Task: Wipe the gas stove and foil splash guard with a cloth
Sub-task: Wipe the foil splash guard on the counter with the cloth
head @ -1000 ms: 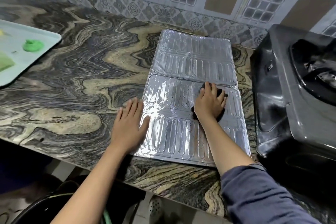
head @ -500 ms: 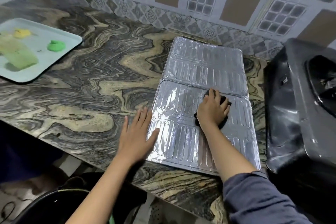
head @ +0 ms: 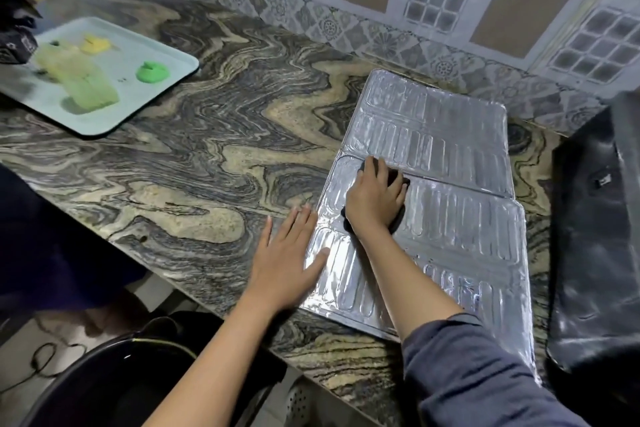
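Observation:
A ribbed silver foil splash guard (head: 450, 156) lies flat on the marbled counter, folded into two panels. My right hand (head: 375, 199) presses a dark cloth (head: 398, 180) onto the near panel, close to its left end just below the fold. The cloth shows only at the hand's edges. My left hand (head: 287, 263) rests flat with fingers spread on the counter, its thumb on the guard's left edge. The black gas stove (head: 595, 253) sits at the right, partly cut off by the frame.
A pale tray (head: 156, 94) with yellow, light green and bright green lumps sits at the far left of the counter (head: 207, 166). A tiled wall runs behind. Below the counter's front edge stands a dark bucket (head: 114, 381).
My right hand has slid the cloth leftward across the near panel toward its left end. The left hand has stayed at the guard's left edge. The view has shifted left.

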Motion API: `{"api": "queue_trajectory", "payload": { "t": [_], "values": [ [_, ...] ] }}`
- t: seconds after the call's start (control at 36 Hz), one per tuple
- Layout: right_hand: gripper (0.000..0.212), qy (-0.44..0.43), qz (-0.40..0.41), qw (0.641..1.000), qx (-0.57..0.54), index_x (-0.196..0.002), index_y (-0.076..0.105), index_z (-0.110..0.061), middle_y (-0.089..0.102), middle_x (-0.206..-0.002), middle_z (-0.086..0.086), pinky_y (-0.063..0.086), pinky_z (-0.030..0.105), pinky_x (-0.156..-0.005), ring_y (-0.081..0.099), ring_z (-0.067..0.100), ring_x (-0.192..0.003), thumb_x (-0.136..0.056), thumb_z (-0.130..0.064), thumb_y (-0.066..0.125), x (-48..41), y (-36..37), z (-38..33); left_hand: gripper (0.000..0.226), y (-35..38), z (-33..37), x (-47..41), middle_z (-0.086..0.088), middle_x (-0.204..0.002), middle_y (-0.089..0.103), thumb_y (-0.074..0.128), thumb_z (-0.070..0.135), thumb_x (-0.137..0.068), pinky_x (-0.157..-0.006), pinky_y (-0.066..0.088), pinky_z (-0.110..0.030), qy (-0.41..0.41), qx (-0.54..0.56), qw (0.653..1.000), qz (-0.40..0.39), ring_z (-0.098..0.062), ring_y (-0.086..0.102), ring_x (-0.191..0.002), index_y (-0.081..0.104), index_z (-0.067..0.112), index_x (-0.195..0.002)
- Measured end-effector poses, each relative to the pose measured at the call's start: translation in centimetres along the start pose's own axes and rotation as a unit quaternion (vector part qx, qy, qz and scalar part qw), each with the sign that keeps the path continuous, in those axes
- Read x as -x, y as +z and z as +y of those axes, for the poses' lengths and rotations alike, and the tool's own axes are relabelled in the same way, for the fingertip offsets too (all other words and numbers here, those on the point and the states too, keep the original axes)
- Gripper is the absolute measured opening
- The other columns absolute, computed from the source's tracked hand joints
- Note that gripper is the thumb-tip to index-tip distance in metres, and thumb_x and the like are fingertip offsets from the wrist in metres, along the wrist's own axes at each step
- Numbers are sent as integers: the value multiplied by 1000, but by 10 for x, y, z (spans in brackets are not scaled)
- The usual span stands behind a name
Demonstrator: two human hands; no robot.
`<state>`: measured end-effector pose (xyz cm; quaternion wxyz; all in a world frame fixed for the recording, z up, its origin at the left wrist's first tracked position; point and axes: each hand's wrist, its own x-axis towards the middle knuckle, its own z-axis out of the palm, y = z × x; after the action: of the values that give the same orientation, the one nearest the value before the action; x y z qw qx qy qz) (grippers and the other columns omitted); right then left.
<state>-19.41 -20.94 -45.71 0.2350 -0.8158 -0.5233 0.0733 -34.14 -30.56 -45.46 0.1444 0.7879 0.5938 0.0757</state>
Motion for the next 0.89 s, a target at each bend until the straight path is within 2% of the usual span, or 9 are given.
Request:
{"api": "queue_trajectory", "payload": {
  "t": [0.14, 0.22, 0.36, 0.44, 0.53, 0.67, 0.78, 0.89],
  "values": [
    [41, -92, -61, 994, 6, -140, 35, -29, 30, -151, -8, 8, 44, -118, 16, 32, -141, -99, -29, 32, 0, 0, -12, 66, 2, -1, 0, 16, -154, -15, 15, 57, -93, -113, -19, -34, -2, 3, 1000, 10, 0, -18, -140, -6, 29, -149],
    [42, -157, -103, 982, 20, -142, 32, -30, 28, -153, -9, 10, 44, -117, 15, 32, -142, -100, -31, 29, -1, -4, -10, 66, 2, 1, 0, 16, -152, -20, 15, 57, -94, -113, -18, -36, -6, -10, 1000, 9, -1, -20, -141, -10, 29, -148],
    [45, -308, -180, 934, 35, -145, 26, -34, 28, -152, -12, 19, 42, -115, 19, 29, -142, -100, -33, 29, -10, -24, 21, 67, 5, 1, -1, 15, -152, -23, 12, 59, -93, -114, -17, -38, -12, -28, 1000, 7, -4, -20, -142, -15, 30, -147],
    [44, -340, -200, 918, 51, -145, 25, -36, 26, -153, -14, 17, 37, -114, 17, 23, -143, -100, -32, 29, -11, -40, 43, 67, 7, 0, -2, 13, -153, -23, 11, 61, -93, -118, -11, -43, -11, -33, 999, 0, -6, -18, -143, -15, 30, -147],
    [44, -303, -190, 932, 56, -144, 25, -35, 27, -153, -13, 16, 37, -114, 17, 22, -143, -101, -31, 29, -8, -51, 65, 69, 7, 0, -2, 11, -154, -22, 6, 64, -90, -119, -8, -45, -8, -48, 999, -5, -7, -19, -143, -15, 30, -147],
    [43, -223, -141, 963, 50, -143, 29, -33, 33, -150, -10, 21, 41, -115, 26, 24, -140, -100, -32, 30, -1, -63, 101, 70, 5, 1, -2, 11, -154, -21, 5, 64, -88, -118, -12, -43, -4, -57, 998, -16, -7, -19, -142, -13, 31, -147],
    [43, -132, -87, 986, 53, -143, 32, -27, 34, -150, -7, 23, 42, -114, 25, 25, -141, -100, -30, 29, 13, -77, 124, 69, 5, 0, -2, 10, -154, -20, 4, 65, -88, -118, -9, -45, -2, -66, 998, -19, -8, -17, -143, -12, 33, -147],
    [45, -27, -52, 997, 56, -145, 27, -26, 29, -153, -6, 21, 43, -115, 21, 25, -142, -100, -31, 24, 32, -87, 140, 69, 5, 1, -2, 9, -155, -20, 6, 67, -88, -118, -9, -45, 2, -68, 997, -22, -8, -16, -143, -12, 35, -147]
  ]
}}
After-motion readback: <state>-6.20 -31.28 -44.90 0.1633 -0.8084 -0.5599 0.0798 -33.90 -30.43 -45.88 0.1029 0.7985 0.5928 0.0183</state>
